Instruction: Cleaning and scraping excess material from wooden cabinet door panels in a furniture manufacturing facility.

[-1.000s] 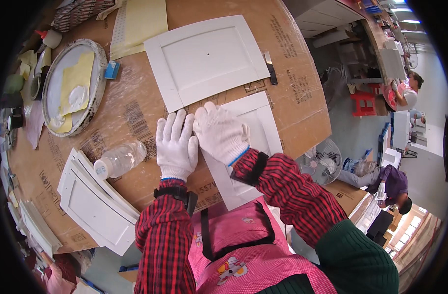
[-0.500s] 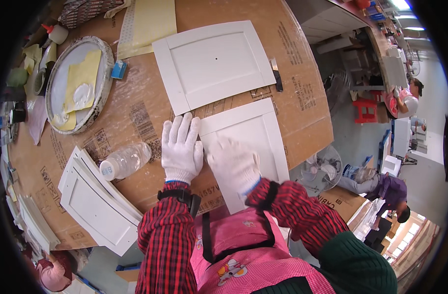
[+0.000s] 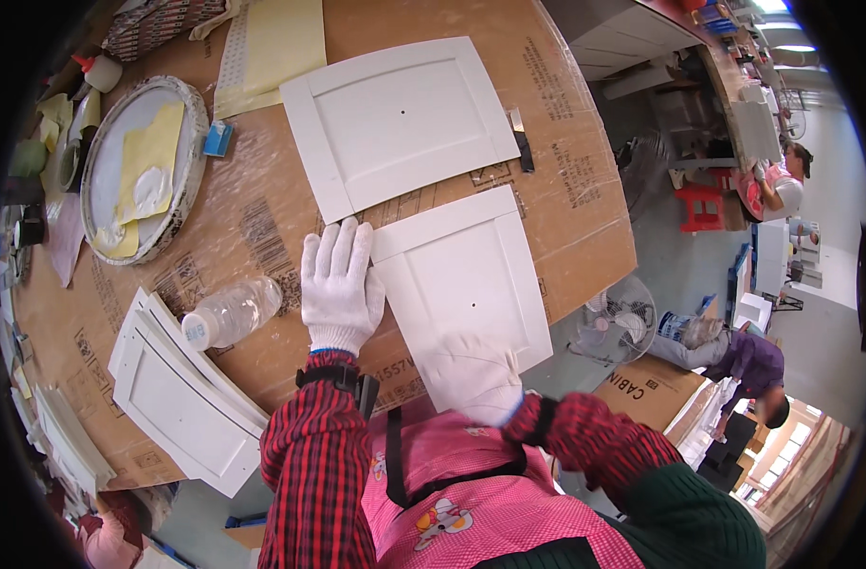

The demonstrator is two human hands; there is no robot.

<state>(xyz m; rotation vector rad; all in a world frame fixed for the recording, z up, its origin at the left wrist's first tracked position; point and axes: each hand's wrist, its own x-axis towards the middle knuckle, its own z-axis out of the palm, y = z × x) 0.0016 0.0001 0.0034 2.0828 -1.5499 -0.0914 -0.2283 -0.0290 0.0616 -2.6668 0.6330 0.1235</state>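
In front of me a white framed cabinet panel (image 3: 447, 266) with a small dark hole lies on the cardboard-covered table. My left hand (image 3: 341, 289), in a white knit glove, rests flat against its left edge, fingers stretched out and holding nothing. Over the panel's near end is my right hand (image 3: 475, 377), gloved too. Motion smears its fingers, so I cannot see whether anything is under or in them. A second white panel (image 3: 400, 128) with a slightly curved far edge lies just beyond the first.
Left of my hand lie a clear plastic bottle (image 3: 232, 311) and a stack of white panels (image 3: 182, 398). Farther left are a round lid (image 3: 191, 171) with yellow paper, a blue block (image 3: 218, 138) and a glue bottle (image 3: 101, 73). A dark-handled blade (image 3: 522, 142) touches the far panel. A fan (image 3: 622, 318) stands right.
My right hand has moved from the panel's middle toward its near end, uncovering the small hole. My left hand keeps its place by the panel's edge. The whole view has shifted slightly.
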